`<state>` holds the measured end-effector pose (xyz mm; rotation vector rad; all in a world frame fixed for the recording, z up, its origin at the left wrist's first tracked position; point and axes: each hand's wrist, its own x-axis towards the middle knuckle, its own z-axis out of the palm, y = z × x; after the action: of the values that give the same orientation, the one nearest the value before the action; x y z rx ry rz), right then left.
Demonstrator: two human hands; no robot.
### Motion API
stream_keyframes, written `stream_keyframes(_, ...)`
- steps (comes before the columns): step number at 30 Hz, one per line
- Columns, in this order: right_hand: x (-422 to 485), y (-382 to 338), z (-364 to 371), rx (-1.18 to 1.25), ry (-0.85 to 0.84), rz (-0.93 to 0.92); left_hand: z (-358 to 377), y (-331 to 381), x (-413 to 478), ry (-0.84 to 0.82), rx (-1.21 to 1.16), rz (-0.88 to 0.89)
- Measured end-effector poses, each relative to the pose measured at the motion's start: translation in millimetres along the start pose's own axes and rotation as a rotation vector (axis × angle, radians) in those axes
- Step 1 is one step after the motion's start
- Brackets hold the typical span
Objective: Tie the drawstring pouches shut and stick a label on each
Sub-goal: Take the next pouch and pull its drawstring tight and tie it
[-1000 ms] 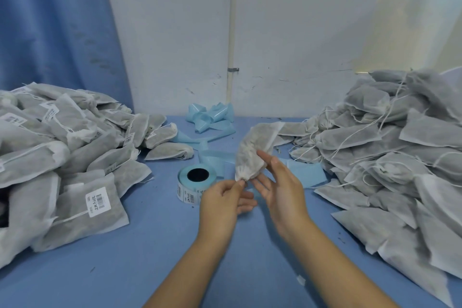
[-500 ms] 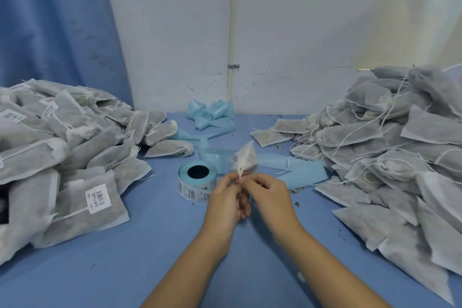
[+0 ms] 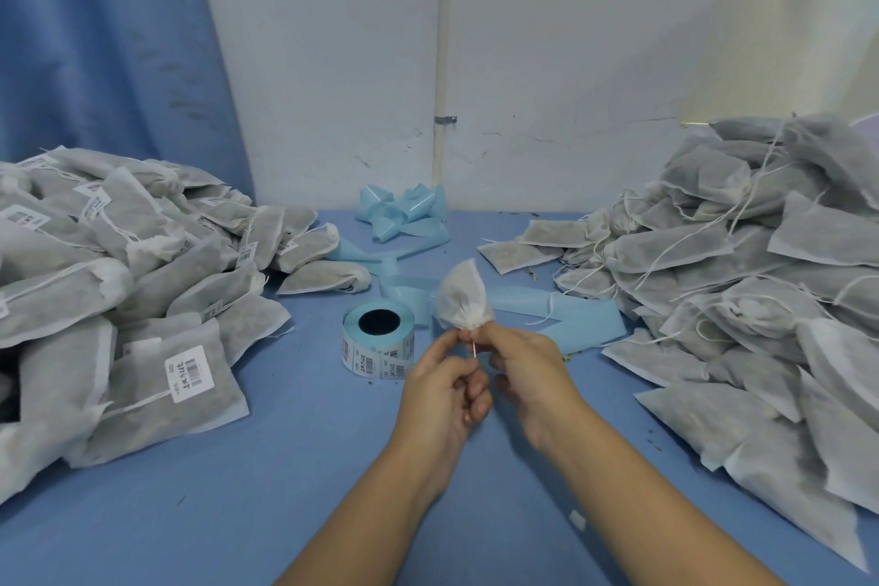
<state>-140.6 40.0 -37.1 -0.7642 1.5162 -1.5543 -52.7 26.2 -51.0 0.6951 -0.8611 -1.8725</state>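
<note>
White pouch, neck pinched by left hand and right hand fingers, midway between piles.

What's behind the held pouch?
A blue liner strip on the table runs behind the pouch; the stretch directly behind it is covered.

left hand + right hand: pinched pouch at gathered neck | pouch: upright above counter | label roll: just left of it
</note>
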Motion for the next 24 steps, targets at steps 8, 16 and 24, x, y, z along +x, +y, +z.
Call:
stream_keyframes(8,-3.2,-3.4,-2.4,0.211,-0.081,0.106,-4.5,-5.6,0.8,0.05,0.322,0.106)
stream_keyframes(16,1.5,-1.7,-9.3,-0.163,0.024,-0.201,-15.9,-5.2,-5.2,0.136,1.166,0.698)
stream_keyframes(24,-4.7,8.4,-13.1,-1.008,0.217,-0.622,-21.4,7.8,0.7,0.245,1.526,1.072)
